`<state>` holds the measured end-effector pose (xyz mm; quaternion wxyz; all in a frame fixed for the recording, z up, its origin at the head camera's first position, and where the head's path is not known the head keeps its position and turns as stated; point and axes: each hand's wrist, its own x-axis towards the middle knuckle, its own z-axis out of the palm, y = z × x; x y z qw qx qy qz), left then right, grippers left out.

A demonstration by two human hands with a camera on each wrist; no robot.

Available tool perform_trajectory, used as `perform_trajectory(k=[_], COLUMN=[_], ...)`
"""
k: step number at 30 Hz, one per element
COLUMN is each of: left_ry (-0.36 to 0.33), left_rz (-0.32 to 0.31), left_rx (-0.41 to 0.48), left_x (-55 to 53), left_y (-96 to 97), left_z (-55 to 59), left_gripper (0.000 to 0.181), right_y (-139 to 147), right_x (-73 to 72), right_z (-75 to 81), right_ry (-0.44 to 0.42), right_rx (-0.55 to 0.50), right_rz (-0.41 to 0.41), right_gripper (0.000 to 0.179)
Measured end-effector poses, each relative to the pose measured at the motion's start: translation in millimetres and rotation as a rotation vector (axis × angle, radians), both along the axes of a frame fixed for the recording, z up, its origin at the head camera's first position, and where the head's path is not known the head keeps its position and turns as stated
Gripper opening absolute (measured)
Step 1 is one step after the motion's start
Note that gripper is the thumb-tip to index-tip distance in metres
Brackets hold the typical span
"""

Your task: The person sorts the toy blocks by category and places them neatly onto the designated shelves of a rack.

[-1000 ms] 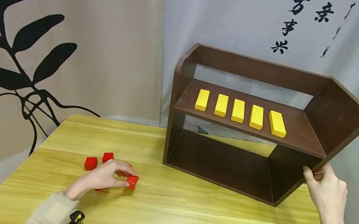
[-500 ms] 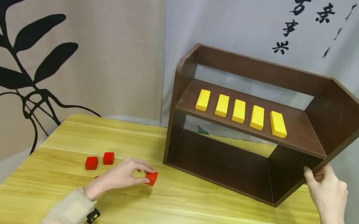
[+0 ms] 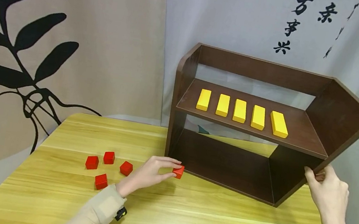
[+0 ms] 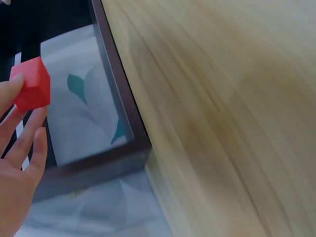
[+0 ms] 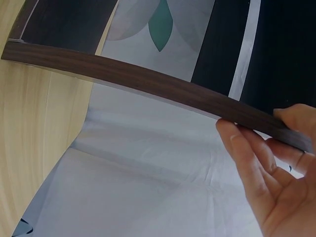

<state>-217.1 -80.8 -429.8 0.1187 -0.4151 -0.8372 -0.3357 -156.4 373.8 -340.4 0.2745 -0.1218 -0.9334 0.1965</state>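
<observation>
Left hand (image 3: 152, 172), its grip narrow, pinches a plain red cube (image 3: 178, 172) (flat-faced, sharp-edged) over the bench (image 3: 220, 217), by the lower front left corner of the brown shelf (image 3: 341, 115); the right hand (image 3: 330, 194) grips its right side

Shelf (image 3: 265, 138) passable through its lower front, side panels (image 3: 341, 115) walling both ends, five yellow blocks (image 3: 239, 111) across its upper board (image 3: 301, 130)

Red cube (image 3: 178, 172) in L grip (image 3: 153, 172), nr btm L of upright dk-brn 2-tier shelf (image 3: 224, 160).
</observation>
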Motion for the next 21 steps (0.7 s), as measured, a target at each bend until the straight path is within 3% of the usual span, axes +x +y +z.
perform_trajectory(k=[11, 16, 21], left_ry=[0.102, 0.112, 0.166], left_rz=[-0.068, -0.078, -0.085], left_rx=[-0.002, -0.01, -0.049], left_x=[-9.5, -13.3, -17.0], left_y=[46.4, 65.5, 86.1], left_z=[-7.2, -8.5, -10.5], left_gripper=[0.031, 0.032, 0.032], right_y=[-1, -1, 0], right_x=[0.9, 1.1, 1.2], right_z=[-0.3, -0.6, -0.8], right_ry=[0.002, -0.007, -0.005], right_rx=[-0.004, -0.008, -0.007], right_rz=[-0.003, -0.005, -0.005], right_gripper=[0.03, 0.031, 0.031])
